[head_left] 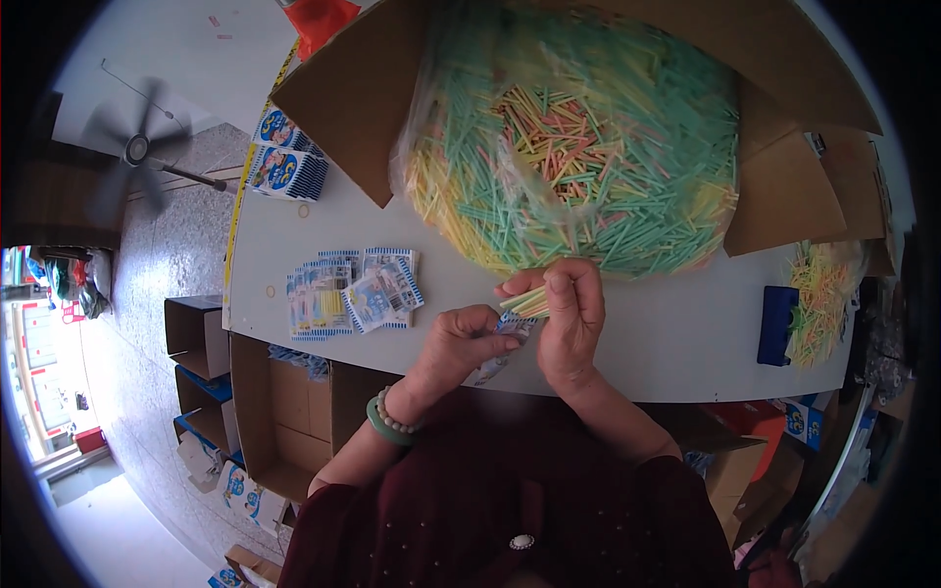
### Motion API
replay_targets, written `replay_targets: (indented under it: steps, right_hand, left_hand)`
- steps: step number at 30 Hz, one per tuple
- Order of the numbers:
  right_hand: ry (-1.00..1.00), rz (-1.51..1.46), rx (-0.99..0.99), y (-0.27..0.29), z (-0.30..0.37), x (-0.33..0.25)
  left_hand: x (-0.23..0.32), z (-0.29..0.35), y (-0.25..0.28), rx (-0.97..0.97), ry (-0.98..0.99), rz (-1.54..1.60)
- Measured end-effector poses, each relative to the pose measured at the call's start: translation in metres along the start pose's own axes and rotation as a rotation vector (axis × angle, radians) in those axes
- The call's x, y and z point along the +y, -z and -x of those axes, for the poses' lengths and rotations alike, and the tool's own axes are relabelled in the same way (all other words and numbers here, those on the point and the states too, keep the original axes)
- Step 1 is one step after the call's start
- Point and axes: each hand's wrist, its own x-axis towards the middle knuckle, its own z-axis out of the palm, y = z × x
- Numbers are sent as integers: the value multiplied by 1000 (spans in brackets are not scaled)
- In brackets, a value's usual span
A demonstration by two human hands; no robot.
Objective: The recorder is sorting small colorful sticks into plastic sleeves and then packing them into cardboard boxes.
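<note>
In front of my chest, my left hand pinches a small clear packet with blue print between thumb and fingers. Closed around a small bundle of thin pale yellow and green sticks, my right hand has the bundle's lower ends at the packet's upper edge; whether they are inside cannot be made out. Just beyond my hands lies a big clear plastic bag full of green, yellow and pink sticks, its middle open. Left of my hands, a pile of flat printed packets rests on the white table.
An opened cardboard box surrounds the bag. Stacked blue-and-white packs stand at the table's far left. Toward the right edge are a dark blue block-shaped holder and more loose sticks. Cardboard boxes sit below the near edge.
</note>
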Motion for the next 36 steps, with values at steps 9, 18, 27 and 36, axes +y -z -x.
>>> replay_targets:
  steps: [9,18,27,36]
  right_hand:
    - [-61,-34,-54,6,-2,6]
    - [-59,129,-149,16,0,2]
    - [-20,292,-63,15,2,-4]
    - [18,346,-51,20,0,0]
  left_hand:
    - [-8,1,1,47,-55,-28]
    - [-8,2,2,116,-50,73]
    - [-11,3,1,113,-111,85]
    - [-12,2,0,141,-115,19]
